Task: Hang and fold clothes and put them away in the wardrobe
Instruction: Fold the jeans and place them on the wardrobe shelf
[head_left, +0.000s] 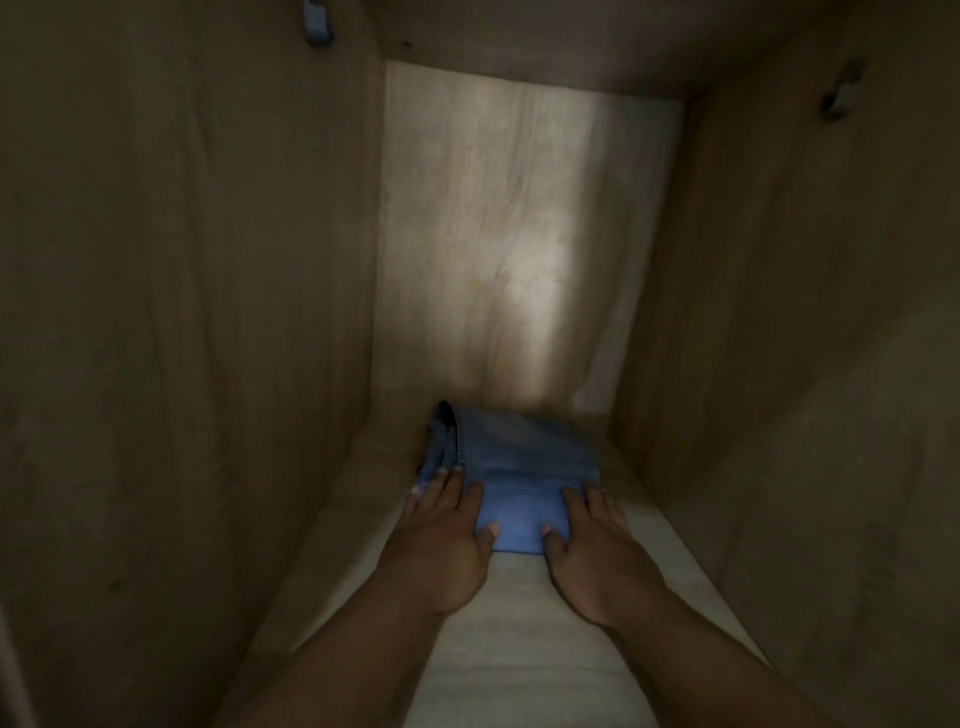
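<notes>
A folded pair of blue jeans (519, 467) lies on the pale shelf (519, 649) deep inside the wooden wardrobe compartment, near its back panel. My left hand (441, 540) lies against the near left edge of the jeans, fingers straight along the side and thumb on top. My right hand (592, 545) lies against the near right edge in the same way, fingers stretched forward and thumb on the denim. Both forearms reach in from the bottom of the view.
Wooden side walls (182, 364) close in on left and right, and the lit back panel (509, 249) stands right behind the jeans. A small bracket (318, 23) sits high on the left wall and another bracket (839, 101) on the right wall.
</notes>
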